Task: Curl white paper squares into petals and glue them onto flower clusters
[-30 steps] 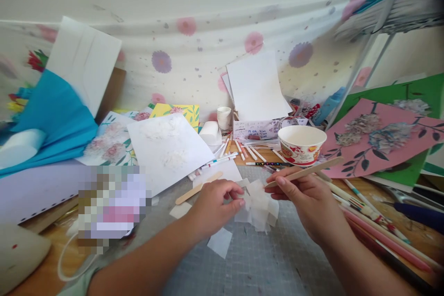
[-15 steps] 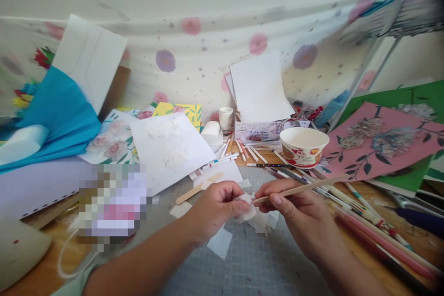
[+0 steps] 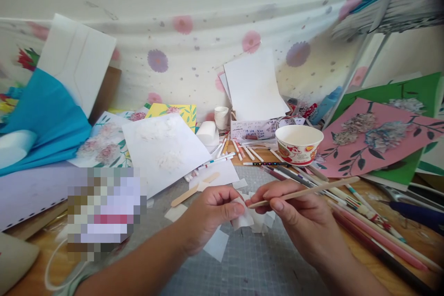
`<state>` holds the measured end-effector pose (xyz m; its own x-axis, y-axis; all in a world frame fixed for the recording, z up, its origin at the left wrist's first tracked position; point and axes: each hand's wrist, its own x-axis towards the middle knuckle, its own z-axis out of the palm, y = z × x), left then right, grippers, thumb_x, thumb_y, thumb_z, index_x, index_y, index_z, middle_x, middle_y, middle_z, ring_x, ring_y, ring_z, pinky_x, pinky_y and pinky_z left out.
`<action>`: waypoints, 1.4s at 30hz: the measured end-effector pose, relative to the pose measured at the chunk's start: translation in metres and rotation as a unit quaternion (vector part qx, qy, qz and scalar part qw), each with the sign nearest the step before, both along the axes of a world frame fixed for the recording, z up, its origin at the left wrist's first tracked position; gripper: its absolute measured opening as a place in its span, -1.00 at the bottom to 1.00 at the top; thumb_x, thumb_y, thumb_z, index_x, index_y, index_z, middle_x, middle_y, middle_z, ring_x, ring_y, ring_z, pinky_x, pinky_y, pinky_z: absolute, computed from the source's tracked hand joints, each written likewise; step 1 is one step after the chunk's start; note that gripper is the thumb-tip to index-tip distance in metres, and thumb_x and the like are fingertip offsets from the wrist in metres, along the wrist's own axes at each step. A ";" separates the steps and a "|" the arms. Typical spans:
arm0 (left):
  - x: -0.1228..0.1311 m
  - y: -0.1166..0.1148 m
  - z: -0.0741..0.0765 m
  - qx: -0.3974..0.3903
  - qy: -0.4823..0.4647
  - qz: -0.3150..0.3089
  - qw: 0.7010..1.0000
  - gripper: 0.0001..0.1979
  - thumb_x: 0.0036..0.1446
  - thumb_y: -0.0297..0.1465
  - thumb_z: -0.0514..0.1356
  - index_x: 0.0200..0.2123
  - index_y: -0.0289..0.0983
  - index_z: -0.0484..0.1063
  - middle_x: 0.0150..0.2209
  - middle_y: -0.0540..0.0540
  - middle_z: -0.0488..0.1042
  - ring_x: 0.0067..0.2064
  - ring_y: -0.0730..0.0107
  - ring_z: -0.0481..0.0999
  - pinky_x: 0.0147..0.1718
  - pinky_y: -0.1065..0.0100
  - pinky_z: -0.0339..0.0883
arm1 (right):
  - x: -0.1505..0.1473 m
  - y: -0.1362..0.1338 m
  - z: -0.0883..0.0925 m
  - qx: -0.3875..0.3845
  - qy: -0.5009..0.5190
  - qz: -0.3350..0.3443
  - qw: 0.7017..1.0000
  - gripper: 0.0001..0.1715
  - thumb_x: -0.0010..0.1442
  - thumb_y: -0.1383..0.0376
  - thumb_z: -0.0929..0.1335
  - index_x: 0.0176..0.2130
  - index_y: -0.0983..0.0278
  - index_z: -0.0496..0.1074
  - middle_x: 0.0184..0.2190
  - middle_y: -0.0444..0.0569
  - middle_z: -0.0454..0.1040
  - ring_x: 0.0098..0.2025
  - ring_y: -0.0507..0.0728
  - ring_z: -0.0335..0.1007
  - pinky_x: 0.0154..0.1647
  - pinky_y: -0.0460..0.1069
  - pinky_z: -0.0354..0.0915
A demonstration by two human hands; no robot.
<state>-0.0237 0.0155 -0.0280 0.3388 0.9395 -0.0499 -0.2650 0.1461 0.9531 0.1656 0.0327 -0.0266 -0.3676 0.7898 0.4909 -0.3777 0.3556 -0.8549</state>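
My left hand [image 3: 217, 215] pinches a small white paper piece [image 3: 243, 216] over the grey cutting mat [image 3: 258, 263]. Between the thumb and fingers of my right hand [image 3: 298, 212] is a thin wooden stick [image 3: 312, 188], its left tip at the paper's edge and its other end pointing up to the right. More white squares lie beneath and between my hands, and one square [image 3: 217, 243] rests just below my left wrist. A flat wooden craft stick [image 3: 183, 195] lies behind my left hand.
A paper bowl [image 3: 299, 145] stands behind my right hand. Pens and brushes [image 3: 378, 236] spread along the right. A white sheet with pale fluffy patches [image 3: 166, 152] lies back left. Pink flower artwork [image 3: 357, 157] leans at right; a blurred object [image 3: 107, 212] sits at left.
The view has shifted slightly to the right. The paper piece in my left hand shows more of its flat face, and the wooden stick is still in my right hand.
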 end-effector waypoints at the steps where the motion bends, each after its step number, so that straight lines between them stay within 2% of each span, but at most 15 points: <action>1: 0.000 0.000 0.000 -0.001 -0.005 -0.001 1.000 -0.77 -0.02 -0.28 0.35 -0.47 -0.33 0.46 -0.54 0.03 0.44 -0.49 0.53 0.35 -0.46 0.46 0.17 | 0.000 0.000 0.000 0.001 -0.004 0.000 1.000 -0.89 0.25 0.27 0.36 -0.24 0.14 0.53 -0.30 -0.08 0.53 -0.23 0.11 0.44 -0.26 -0.03 0.40; 20: -0.001 0.000 0.001 -0.019 0.020 0.001 1.000 -0.73 -0.08 -0.25 0.37 -0.49 -0.35 0.46 -0.55 0.04 0.41 -0.51 0.54 0.31 -0.47 0.47 0.15 | 0.000 0.000 -0.001 0.017 -0.017 -0.009 1.000 -0.90 0.25 0.28 0.37 -0.23 0.16 0.52 -0.30 -0.08 0.53 -0.32 0.06 0.47 -0.30 -0.07 0.41; 34: 0.000 0.000 0.001 -0.022 0.022 0.006 0.999 -0.72 -0.12 -0.25 0.38 -0.50 -0.35 0.45 -0.58 0.03 0.41 -0.53 0.54 0.32 -0.50 0.47 0.16 | 0.000 0.000 -0.001 0.017 -0.022 -0.005 1.000 -0.89 0.27 0.26 0.35 -0.22 0.15 0.51 -0.28 -0.10 0.53 -0.31 0.06 0.47 -0.28 -0.06 0.41; 42: -0.002 0.001 0.000 -0.017 0.041 0.008 0.999 -0.73 -0.09 -0.26 0.36 -0.50 -0.34 0.44 -0.58 0.04 0.38 -0.52 0.53 0.30 -0.49 0.46 0.14 | 0.001 0.001 0.002 0.043 -0.057 -0.021 0.997 -0.89 0.27 0.27 0.35 -0.23 0.16 0.51 -0.30 -0.09 0.53 -0.31 0.06 0.46 -0.29 -0.07 0.39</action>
<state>-0.0253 0.0160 -0.0281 0.3181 0.9418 -0.1084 -0.1891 0.1751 0.9662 0.1665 0.0334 -0.0249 -0.3924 0.7627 0.5141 -0.2621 0.4430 -0.8574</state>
